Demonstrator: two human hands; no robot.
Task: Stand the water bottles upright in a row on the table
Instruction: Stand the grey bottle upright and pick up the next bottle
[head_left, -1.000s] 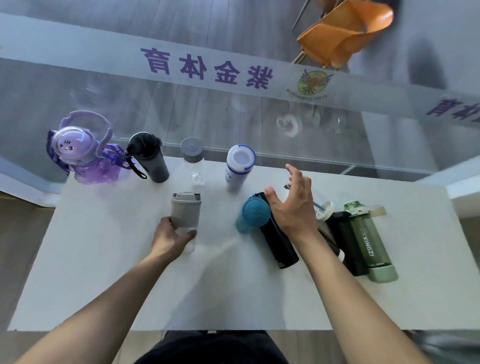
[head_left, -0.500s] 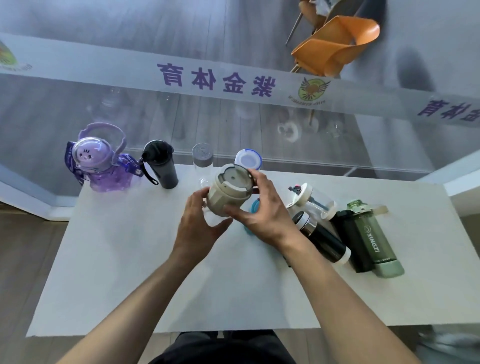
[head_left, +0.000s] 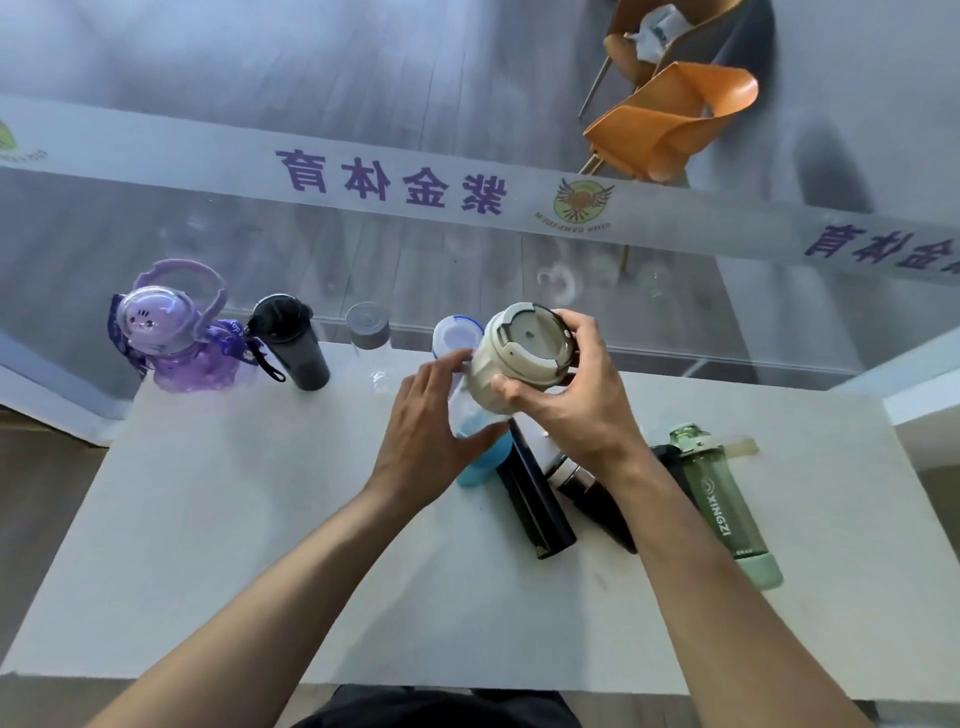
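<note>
**Beige-lidded bottle lifted, now in both hands**

White table (head_left: 208, 545) against a glass partition; four bottles stand upright along the far edge: purple bottle (head_left: 176, 338), black bottle (head_left: 293, 345), clear bottle with grey cap (head_left: 369, 338), and a white-and-blue-capped bottle (head_left: 449, 335), partly hidden behind the hands.

Change noted: one second ago the beige-lidded bottle (head_left: 519, 353) stood on the table under the left hand alone, and the right hand hovered over the lying bottles. Half a second ago both hands had it raised. Now it is higher and further right, held in the air above the table, tilted with its lid toward the camera.

Hand states: right hand (head_left: 576, 405) wrapped around the lid and upper body, fingers closed on it. Left hand (head_left: 426, 431) cupped against the clear lower body, supporting it.

Still lying down: teal bottle (head_left: 485, 462), dark slim bottle (head_left: 535, 499), black steel-collared bottle (head_left: 587, 483), green bottle (head_left: 727, 509). More may lie beneath the right arm; cannot tell.

Judgement: the held bottle seems bound for the fifth place, just right of the white-and-blue-capped bottle. Roughly half the task remains. The bottle needs righting before set-down.
</note>
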